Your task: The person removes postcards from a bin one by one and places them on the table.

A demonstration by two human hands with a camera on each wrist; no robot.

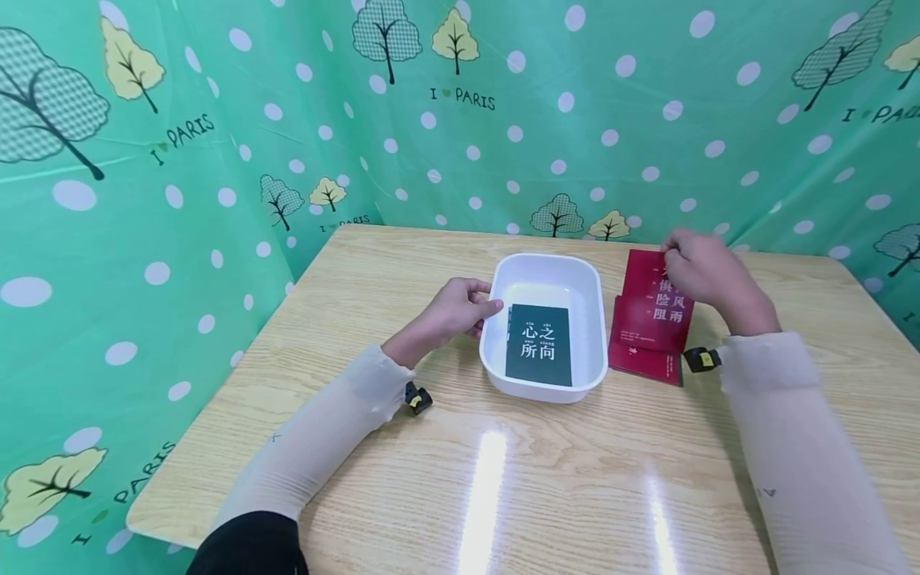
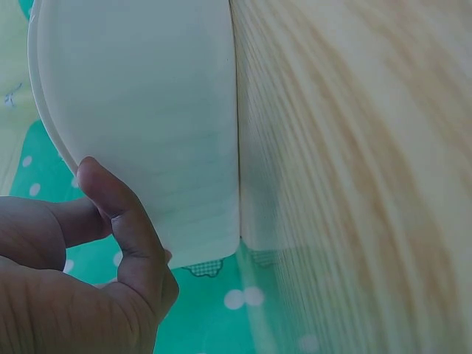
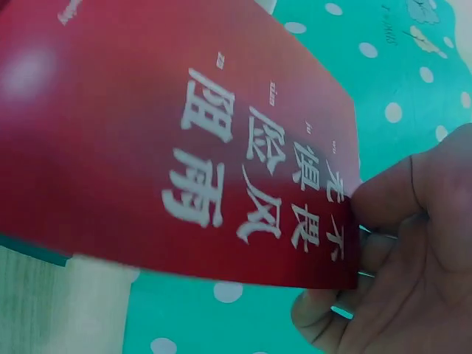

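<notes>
My left hand (image 1: 460, 307) holds the left rim of a white plastic basin (image 1: 544, 391), thumb over the edge and fingers along the outer wall. A dark green booklet (image 1: 539, 363) with white Chinese characters lies flat inside the basin. To the right of it, my right hand (image 1: 707, 267) pinches the top edge of a thin red booklet (image 3: 140, 147), also printed in white characters. This booklet hangs tilted over another red booklet (image 1: 643, 365) on the table, covering most of it. In the left wrist view, the basin's side wall (image 2: 147, 110) stands on the wood.
The light wooden table (image 1: 388, 479) carries bright light reflections near its front. A green curtain (image 1: 503, 160) with white dots and trees hangs behind and on the left. Small black wrist devices with yellow marks show at the left sleeve (image 1: 359, 399) and right sleeve (image 1: 783, 415).
</notes>
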